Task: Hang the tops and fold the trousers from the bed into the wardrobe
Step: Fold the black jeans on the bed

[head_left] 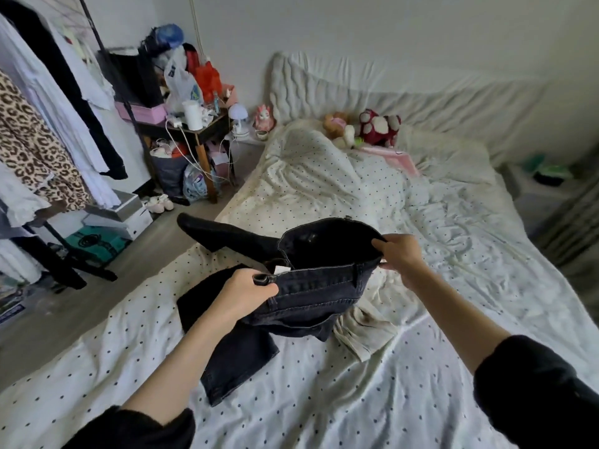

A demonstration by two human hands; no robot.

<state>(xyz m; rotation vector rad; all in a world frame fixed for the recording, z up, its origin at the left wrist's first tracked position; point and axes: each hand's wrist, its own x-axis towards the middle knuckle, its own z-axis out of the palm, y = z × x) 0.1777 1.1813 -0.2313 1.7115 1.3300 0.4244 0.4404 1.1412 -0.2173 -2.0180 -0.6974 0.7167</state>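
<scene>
Black jeans (317, 286) hang above the bed (437, 254), held open at the waistband. My left hand (246, 291) grips the near-left end of the waistband by a belt loop. My right hand (400, 254) pinches the waistband's right side. One leg sticks out to the far left over the bed's edge; the other drapes down onto the dotted sheet. A cream garment (363, 328) lies crumpled on the bed under the jeans. A clothes rack (48, 124) with hung tops stands at the left.
A cluttered side table (194, 131) with bags and boxes stands between rack and bed. Shoe boxes (126, 215) sit on the floor under the rack. Plush toys (376, 124) and a pink item (398, 157) lie at the bed's head.
</scene>
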